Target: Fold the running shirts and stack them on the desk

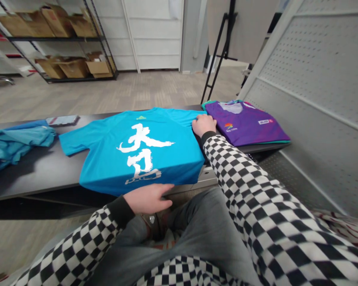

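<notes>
Head view: blue T-shirt (107, 163) spread on the counter (44, 171), hem (100, 190) draped over the front edge. Left hand (149, 198) at the hem, fingers spread; right hand (204, 124) at the sleeve (183, 116) beside a folded purple shirt (247, 123), fingers curled, any pinch impossible to tell.

On my feed I see a black-and-white checkerboard top (181, 274) on the wearer, its long sleeves (250, 182) ending in plain black cuffs (121, 211). Below it I can make out grey trousers (209, 234), softly creased.
</notes>
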A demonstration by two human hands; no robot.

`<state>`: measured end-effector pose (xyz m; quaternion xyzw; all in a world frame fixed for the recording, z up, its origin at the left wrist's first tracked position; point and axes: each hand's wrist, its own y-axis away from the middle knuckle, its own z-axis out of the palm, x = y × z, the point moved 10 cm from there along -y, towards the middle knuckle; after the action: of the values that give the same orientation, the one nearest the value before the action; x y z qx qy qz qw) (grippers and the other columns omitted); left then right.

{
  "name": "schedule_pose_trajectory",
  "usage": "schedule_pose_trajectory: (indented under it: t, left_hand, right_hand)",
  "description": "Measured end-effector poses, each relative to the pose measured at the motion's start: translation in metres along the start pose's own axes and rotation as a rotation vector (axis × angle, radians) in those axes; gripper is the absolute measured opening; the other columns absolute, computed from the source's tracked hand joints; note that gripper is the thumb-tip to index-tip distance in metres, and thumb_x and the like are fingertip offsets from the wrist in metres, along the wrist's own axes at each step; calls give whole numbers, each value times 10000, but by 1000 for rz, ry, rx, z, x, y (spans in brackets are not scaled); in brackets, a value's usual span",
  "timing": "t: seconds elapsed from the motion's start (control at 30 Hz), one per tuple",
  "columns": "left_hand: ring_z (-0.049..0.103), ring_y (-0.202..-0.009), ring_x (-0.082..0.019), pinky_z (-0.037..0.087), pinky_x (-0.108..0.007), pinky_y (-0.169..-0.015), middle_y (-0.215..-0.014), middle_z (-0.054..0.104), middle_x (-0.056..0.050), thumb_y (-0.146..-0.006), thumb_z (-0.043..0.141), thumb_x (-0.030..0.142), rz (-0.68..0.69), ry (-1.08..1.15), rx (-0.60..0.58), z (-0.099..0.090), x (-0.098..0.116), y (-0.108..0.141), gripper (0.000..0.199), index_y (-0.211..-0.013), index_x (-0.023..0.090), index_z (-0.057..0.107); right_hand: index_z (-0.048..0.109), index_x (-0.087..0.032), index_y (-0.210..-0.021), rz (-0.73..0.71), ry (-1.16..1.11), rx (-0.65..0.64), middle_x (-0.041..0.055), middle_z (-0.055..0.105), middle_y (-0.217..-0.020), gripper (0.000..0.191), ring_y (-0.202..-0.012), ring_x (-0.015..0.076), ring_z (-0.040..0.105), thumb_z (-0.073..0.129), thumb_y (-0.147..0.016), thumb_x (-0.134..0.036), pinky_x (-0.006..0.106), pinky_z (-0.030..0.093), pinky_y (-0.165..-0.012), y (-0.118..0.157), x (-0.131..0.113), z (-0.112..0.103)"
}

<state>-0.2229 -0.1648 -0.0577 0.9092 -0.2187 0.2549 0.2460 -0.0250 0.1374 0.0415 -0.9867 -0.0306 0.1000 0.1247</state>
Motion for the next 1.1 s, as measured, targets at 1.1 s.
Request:
schedule_pose_trajectory:
  t: [1.1]
  left_hand:
    - [678,-1459,-336,504,-444,-1302,-1573,722,-99,-973,689,296,164,417,135,38,70,-120,574,-1538,202,715]
  right_hand:
    - [758,-141,-1304,0,-56,-3,249,696,-1446,475,-1333,433,574,392,-1060,-320,643,432,-1153,-1,0,2]
